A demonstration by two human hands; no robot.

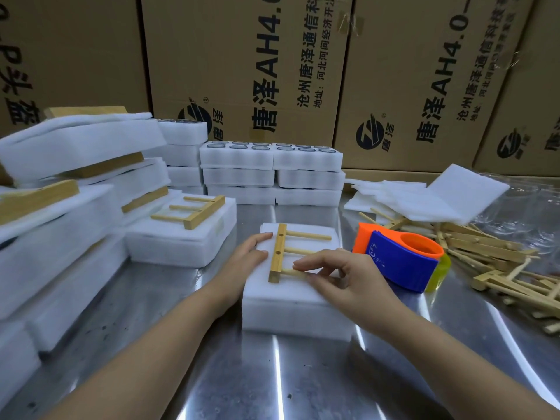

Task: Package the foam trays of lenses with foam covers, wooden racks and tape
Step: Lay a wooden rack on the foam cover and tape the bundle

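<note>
A covered white foam tray (291,301) lies in front of me on the steel table (303,383). A wooden rack (280,253) with three dowels lies flat on its foam cover. My right hand (339,274) pinches the nearest dowel of this rack between thumb and fingers. My left hand (248,253) rests with straight fingers on the tray's left edge, next to the rack's bar. An orange and blue tape dispenser (400,262) stands just right of the tray.
Packaged trays with racks (188,228) pile up at the left. Stacks of open lens trays (272,174) stand behind. Foam cover sheets (430,198) and a heap of loose wooden racks (491,256) lie at the right. Cardboard boxes (248,71) wall the back.
</note>
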